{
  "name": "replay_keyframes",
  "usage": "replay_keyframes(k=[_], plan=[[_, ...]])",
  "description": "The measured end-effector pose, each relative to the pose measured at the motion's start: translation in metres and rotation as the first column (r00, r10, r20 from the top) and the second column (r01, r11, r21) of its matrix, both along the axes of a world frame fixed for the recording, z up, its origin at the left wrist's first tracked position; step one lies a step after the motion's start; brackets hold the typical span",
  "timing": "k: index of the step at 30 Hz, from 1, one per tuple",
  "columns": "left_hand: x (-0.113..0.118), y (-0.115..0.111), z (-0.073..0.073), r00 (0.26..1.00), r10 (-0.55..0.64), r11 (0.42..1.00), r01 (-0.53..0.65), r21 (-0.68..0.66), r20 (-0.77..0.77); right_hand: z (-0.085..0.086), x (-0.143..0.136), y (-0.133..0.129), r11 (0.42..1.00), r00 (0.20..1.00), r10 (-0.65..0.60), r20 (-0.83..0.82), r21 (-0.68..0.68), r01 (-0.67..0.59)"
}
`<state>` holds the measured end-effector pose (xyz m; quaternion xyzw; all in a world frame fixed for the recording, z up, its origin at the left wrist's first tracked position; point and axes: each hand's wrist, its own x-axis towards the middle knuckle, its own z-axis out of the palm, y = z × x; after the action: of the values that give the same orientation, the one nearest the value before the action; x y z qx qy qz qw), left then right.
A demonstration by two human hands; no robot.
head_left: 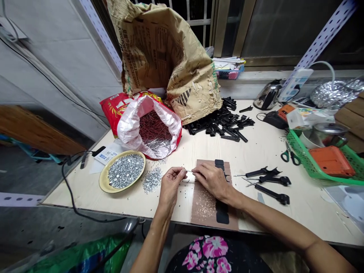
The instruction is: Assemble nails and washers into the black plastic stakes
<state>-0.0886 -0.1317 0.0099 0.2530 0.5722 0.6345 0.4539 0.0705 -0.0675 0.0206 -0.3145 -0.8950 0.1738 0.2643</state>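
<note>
Over the front of the table, my left hand (172, 182) is closed in a pinch at one end of a thin metal rod (189, 171). My right hand (212, 180) is closed at the rod's other end, palm down above a brown board (203, 216). A small black curved piece (226, 177) shows just past my right hand; whether it joins the rod is hidden. Small metal washers (152, 180) lie loose left of my left hand, beside a yellow dish (104, 181) full of them. Right of the board lie several black plastic handles with metal rods (271, 192).
Behind are an open red-and-white sack (127, 131) of reddish nails or rods, a large brown paper sack (193, 76) and a heap of black plastic parts (224, 123). Scissors (290, 154), a green basket (304, 161) and a kettle (269, 94) stand or lie at right.
</note>
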Motion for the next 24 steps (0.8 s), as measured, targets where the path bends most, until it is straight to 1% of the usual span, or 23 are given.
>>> replay_keyframes(k=[3,5,8,10,12,15,20,24], plan=[[0.001,0.002,-0.002,0.999,-0.038,0.998,0.039,-0.053,0.016,-0.004,0.005,-0.001,1.000,1.000,-0.002,0.015,0.007,0.002],[0.003,0.003,-0.002,0.999,-0.054,0.995,0.054,-0.079,0.000,-0.005,0.008,-0.001,0.999,0.999,-0.012,0.039,0.037,0.011],[0.006,0.004,-0.003,0.998,-0.058,0.995,0.056,-0.080,-0.029,-0.005,0.011,-0.001,0.993,0.996,-0.041,0.077,0.112,0.032],[0.009,0.005,-0.004,0.997,-0.062,0.996,0.058,-0.073,-0.052,-0.006,0.013,-0.001,0.990,0.994,-0.058,0.094,0.132,0.045],[0.012,0.006,-0.004,0.994,-0.065,0.996,0.060,-0.065,-0.084,-0.007,0.015,-0.001,0.994,0.994,-0.050,0.093,0.100,0.041],[0.016,0.008,-0.004,0.988,-0.070,0.997,0.064,-0.048,-0.135,-0.010,0.019,0.000,1.000,0.998,-0.023,0.059,0.012,0.022],[0.022,0.011,-0.004,0.981,-0.098,0.995,0.093,-0.040,-0.170,-0.017,0.027,0.000,0.999,0.999,-0.037,0.026,0.002,0.037],[0.028,0.013,-0.005,0.971,-0.135,0.991,0.131,-0.034,-0.198,-0.016,0.036,0.000,0.996,0.998,-0.058,-0.002,-0.068,0.058]])
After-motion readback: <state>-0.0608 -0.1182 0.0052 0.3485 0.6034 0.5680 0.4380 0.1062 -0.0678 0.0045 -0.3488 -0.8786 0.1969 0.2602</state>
